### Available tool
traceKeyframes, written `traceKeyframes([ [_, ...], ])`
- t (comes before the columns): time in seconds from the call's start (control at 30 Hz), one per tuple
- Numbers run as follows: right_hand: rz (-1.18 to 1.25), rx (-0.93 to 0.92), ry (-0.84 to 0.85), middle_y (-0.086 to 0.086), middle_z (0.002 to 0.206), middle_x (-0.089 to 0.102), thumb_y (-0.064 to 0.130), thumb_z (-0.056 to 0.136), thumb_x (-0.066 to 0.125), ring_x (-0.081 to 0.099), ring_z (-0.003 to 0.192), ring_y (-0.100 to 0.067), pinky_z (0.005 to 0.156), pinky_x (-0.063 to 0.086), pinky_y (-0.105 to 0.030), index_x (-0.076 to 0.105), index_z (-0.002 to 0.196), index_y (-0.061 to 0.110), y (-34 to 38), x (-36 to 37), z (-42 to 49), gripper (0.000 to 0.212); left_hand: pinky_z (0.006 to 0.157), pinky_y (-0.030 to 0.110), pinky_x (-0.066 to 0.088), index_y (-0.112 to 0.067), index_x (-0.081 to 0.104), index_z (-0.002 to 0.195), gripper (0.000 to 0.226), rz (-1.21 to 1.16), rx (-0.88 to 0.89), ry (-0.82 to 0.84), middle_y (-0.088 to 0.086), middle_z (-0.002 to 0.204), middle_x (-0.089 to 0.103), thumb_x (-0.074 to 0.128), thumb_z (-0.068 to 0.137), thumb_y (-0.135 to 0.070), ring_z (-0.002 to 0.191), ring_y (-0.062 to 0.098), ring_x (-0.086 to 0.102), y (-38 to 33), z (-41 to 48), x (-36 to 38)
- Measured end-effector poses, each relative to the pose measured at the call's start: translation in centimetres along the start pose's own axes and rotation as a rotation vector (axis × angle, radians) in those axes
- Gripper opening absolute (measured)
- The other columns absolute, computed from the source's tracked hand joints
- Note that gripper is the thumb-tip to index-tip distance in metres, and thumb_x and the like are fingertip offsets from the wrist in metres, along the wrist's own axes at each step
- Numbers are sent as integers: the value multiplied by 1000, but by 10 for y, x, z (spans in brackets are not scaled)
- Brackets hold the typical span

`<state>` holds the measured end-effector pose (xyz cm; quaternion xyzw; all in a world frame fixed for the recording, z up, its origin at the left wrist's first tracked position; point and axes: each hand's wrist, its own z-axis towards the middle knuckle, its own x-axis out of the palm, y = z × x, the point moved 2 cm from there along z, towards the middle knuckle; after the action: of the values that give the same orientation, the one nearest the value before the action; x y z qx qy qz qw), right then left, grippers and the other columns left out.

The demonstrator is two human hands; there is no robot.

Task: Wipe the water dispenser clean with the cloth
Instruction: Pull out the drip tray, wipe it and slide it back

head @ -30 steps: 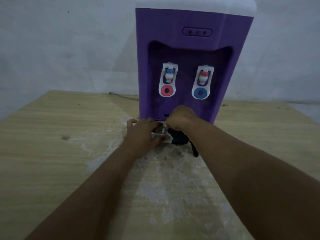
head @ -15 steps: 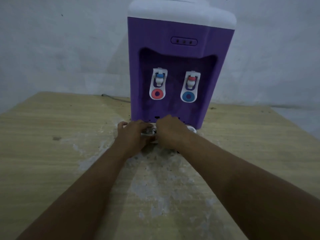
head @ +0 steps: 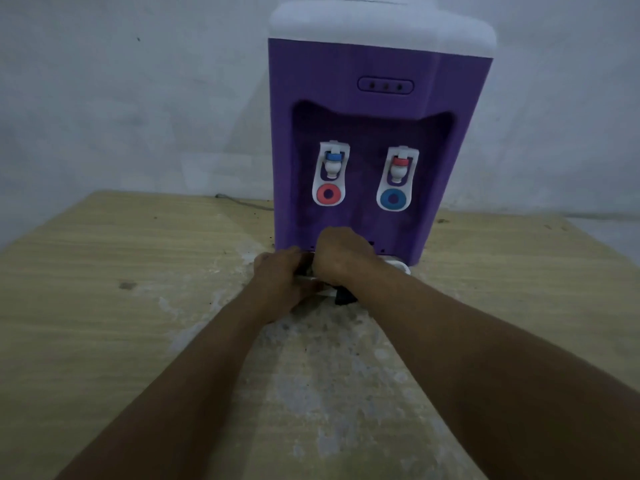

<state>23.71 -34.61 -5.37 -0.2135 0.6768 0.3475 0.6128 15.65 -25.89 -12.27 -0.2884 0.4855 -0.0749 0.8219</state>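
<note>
A purple water dispenser [head: 367,74] with a white top and two white taps stands at the back of the wooden table [head: 104,289]. Its white drip tray [head: 398,265] sticks out at the base. My left hand [head: 280,275] grips the tray's left end. My right hand [head: 343,258] is curled over a dark cloth [head: 344,296] and presses it on the tray's middle. Only a small dark corner of the cloth shows below my right wrist.
A grey cable [head: 242,201] runs along the table behind the dispenser's left side. Pale dried stains [head: 311,375] cover the table in front of the dispenser. A bare grey wall [head: 121,98] stands behind.
Both hands have stayed at the drip tray while my right hand has shifted slightly over it with the cloth. The camera has moved, so the dispenser sits further right in view.
</note>
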Motion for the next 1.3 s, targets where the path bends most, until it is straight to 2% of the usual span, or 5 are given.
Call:
traceKeyframes([
  [0.27, -108, -147, -171, -15, 111, 60, 25, 95, 53, 62, 97, -33, 69, 40, -35, 53, 112, 6, -23, 13, -12, 26, 86, 40, 45, -21, 64, 116, 61, 64, 59, 35, -2, 106, 65, 51, 75, -65, 98, 21, 61, 1, 0, 2],
  [0.6, -296, -372, -56, -5, 100, 61, 30, 94, 48, 54, 78, -24, 64, 35, -31, 61, 108, 18, -45, -2, -12, 23, 103, 40, 30, -42, 52, 128, 54, 119, 52, 99, -14, 110, 57, 40, 81, -65, 108, 11, 50, 3, 4, 10],
  [0.77, -235, -291, -10, -2, 85, 56, 26, 90, 51, 51, 70, -20, 60, 40, -32, 52, 80, 19, -41, -1, 4, 12, 108, 42, 26, -33, 51, 129, 51, 110, 67, 120, -11, 112, 54, 42, 84, -57, 110, 13, 46, 1, 3, 12],
  [1.03, 55, 29, -49, -9, 99, 61, 19, 88, 52, 57, 84, -28, 69, 45, -34, 56, 86, 11, -46, -2, 9, 9, 102, 35, 26, -29, 52, 131, 57, 119, 44, 87, -6, 115, 55, 41, 83, -57, 114, 15, 48, -2, -1, 10],
  [1.3, -365, -177, -18, -2, 91, 56, 19, 90, 50, 53, 75, -21, 63, 42, -33, 57, 90, 14, -32, -2, -10, 8, 102, 39, 26, -32, 51, 130, 54, 187, 21, 78, -5, 115, 55, 47, 85, -61, 115, 18, 49, 1, 1, 12],
])
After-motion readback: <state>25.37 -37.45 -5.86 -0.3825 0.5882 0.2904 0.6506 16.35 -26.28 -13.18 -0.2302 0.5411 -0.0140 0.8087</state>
